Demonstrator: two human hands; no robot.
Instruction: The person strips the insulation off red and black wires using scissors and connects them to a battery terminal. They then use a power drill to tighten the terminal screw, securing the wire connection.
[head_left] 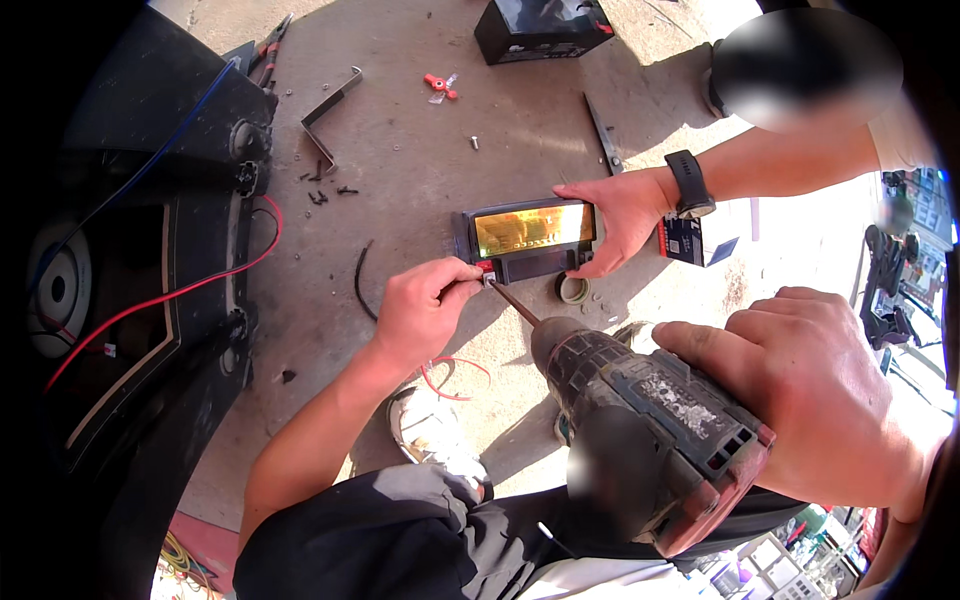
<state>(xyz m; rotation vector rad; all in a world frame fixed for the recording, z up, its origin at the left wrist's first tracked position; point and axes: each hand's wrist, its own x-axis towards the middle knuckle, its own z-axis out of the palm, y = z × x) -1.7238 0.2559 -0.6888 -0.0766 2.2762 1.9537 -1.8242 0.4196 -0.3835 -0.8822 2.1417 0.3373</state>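
Observation:
A black battery [548, 264] with a shiny, golden-reflecting face stands on the ground before me. My left hand [415, 305] pinches a small metal fastener [489, 280] at its red terminal [486, 266]. My right hand [800, 390] is wrapped round a worn cordless drill [640, 400]; the grip is mostly hidden. The drill's long bit [515, 304] points up and left, its tip at the fastener; whether they touch I cannot tell. Another person's hand [625, 220], wearing a black watch [690, 185], steadies the battery's right end.
To the left stands a black cabinet [200, 150] with a round speaker and a red wire [190, 288]. Beyond lie a bent metal bracket [325, 115], several screws [318, 197], a red clip-like piece [438, 86], a blade-shaped tool [602, 130] and a second battery [545, 35]. A small box [685, 240] is at right.

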